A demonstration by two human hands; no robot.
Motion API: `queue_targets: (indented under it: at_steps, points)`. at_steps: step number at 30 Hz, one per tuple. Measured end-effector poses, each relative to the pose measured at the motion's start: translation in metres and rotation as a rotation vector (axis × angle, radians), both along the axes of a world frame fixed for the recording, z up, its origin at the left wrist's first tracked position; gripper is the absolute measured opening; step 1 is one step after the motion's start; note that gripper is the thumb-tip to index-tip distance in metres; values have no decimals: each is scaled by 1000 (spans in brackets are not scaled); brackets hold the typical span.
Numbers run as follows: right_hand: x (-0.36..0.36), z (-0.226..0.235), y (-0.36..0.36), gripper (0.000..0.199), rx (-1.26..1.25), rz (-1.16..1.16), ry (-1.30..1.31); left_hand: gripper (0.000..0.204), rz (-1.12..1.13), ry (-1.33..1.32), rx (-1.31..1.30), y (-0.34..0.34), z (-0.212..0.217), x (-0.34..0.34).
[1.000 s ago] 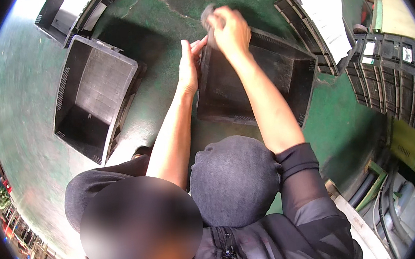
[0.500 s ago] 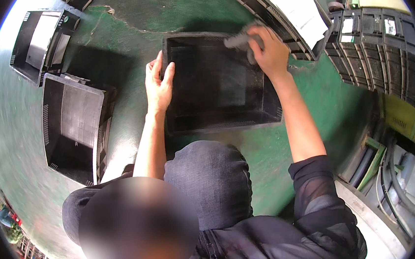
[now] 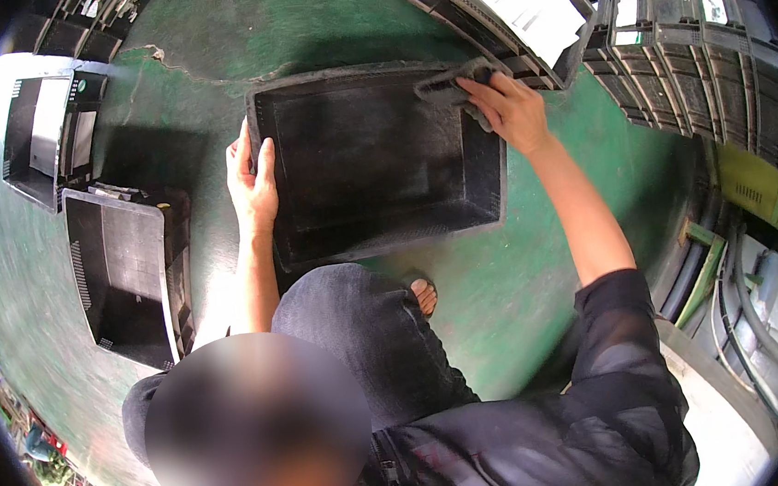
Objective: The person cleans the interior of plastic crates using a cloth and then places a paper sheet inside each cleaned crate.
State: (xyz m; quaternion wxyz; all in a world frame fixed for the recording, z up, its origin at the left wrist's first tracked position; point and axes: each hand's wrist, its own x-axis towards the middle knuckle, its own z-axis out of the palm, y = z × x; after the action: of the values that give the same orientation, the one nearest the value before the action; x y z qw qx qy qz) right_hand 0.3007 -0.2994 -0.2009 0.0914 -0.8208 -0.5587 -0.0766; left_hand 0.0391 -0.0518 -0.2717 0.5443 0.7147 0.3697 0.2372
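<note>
A black plastic crate rests on the green floor in front of me, its open top facing up. My left hand grips the crate's left wall, thumb at the rim and fingers on the outer side. In my right hand is a dark grey cloth, bunched under the fingers and pressed against the far right corner of the crate. Part of the cloth hangs over the right rim.
Two more black crates stand tipped on their sides at the left. Beyond my right hand, a crate carries white paper sheets. Stacked black crates rise at the right, above hoses and a yellow-green panel.
The view has shifted, and the crate appears farther left and slightly turned. My right hand's fingers have flattened over the cloth at the same corner. A bare foot now shows beside my knee.
</note>
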Motion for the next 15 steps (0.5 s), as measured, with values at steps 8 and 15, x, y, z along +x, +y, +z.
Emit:
queue_targets:
  at_steps: [8, 15]
  points:
    - [-148, 1, -101, 26, 44, -370, 347, 44, 23, 15, -22, 7, -3, -2]
    - [-252, -21, 46, 18, 346, -162, 417, 48, 3, 2, 105, 3, -14, -3]
